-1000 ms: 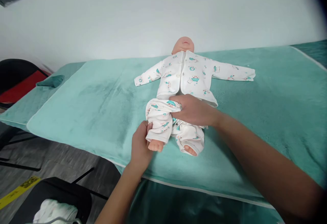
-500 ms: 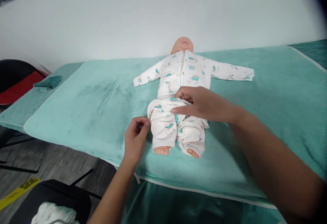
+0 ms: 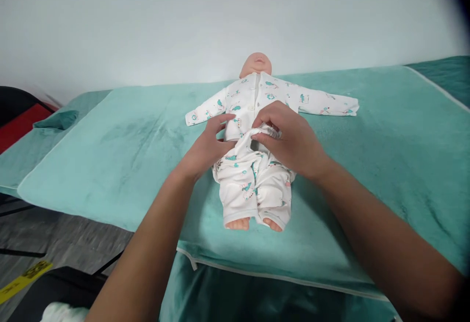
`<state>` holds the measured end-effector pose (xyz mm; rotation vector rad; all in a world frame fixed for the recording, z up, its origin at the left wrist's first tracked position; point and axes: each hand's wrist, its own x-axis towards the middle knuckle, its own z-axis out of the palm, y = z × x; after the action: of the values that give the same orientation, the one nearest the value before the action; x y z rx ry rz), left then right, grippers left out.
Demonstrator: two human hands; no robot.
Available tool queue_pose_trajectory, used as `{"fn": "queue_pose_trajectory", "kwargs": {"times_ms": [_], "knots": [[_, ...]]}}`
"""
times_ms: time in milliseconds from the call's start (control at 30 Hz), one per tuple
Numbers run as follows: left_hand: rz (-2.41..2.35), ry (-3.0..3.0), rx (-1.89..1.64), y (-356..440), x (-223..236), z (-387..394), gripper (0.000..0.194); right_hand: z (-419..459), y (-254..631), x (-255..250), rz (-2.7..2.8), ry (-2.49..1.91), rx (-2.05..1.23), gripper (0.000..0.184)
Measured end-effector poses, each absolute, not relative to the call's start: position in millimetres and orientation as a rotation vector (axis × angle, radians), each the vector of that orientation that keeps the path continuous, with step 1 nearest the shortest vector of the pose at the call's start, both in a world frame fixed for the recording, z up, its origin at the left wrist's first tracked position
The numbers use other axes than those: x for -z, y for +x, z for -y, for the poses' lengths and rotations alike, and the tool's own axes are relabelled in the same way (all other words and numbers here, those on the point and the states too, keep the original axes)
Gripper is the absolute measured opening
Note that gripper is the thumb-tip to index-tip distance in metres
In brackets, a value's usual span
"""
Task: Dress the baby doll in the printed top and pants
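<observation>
A baby doll (image 3: 258, 61) lies on its back on a teal blanket (image 3: 128, 165), head toward the wall. It wears a white printed shirt (image 3: 268, 98) with both sleeves spread out, and matching white printed trousers (image 3: 253, 190). Bare feet poke out at the near end. My right hand (image 3: 290, 141) pinches the trouser waistband at the doll's belly. My left hand (image 3: 207, 146) curls round the waistband at the doll's left side, beside the shirt hem.
A folded teal cloth (image 3: 57, 120) lies at the blanket's far left. A black and red chair (image 3: 18, 116) stands at the left edge. Near my left elbow, a dark bin (image 3: 55, 287) holds white cloth. Yellow tape marks the grey floor.
My left hand let go of the doll's foot and rose to the waist. My right hand slid up from the crotch to the waistband. The doll's legs now lie straight.
</observation>
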<state>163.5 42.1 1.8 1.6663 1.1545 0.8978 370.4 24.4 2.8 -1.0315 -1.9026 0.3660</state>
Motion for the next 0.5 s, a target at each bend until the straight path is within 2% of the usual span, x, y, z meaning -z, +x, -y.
{"fn": "queue_pose_trajectory", "kwargs": {"times_ms": [100, 200, 300, 400, 433, 500], "knots": [[-1.195, 1.794, -0.915, 167, 5, -44, 0.059, -27, 371, 0, 1.950, -1.007, -0.441, 0.006], [-1.305, 1.921, -0.999, 174, 12, -43, 0.053, -31, 376, 5, 1.856, -1.095, -0.401, 0.010], [-1.401, 1.979, -1.102, 180, 19, -42, 0.038, -36, 383, 11, 1.799, -1.268, -0.234, 0.019], [-1.484, 1.962, -1.249, 183, 23, -40, 0.013, -35, 384, 15, 1.954, -1.352, -0.068, 0.037], [-1.503, 1.913, -1.301, 184, 24, -40, 0.011, -32, 383, 15, 2.001, -1.376, -0.015, 0.040], [-1.530, 1.753, -1.392, 184, 27, -38, 0.024, -27, 378, 14, 2.045, -1.441, 0.070, 0.034]]}}
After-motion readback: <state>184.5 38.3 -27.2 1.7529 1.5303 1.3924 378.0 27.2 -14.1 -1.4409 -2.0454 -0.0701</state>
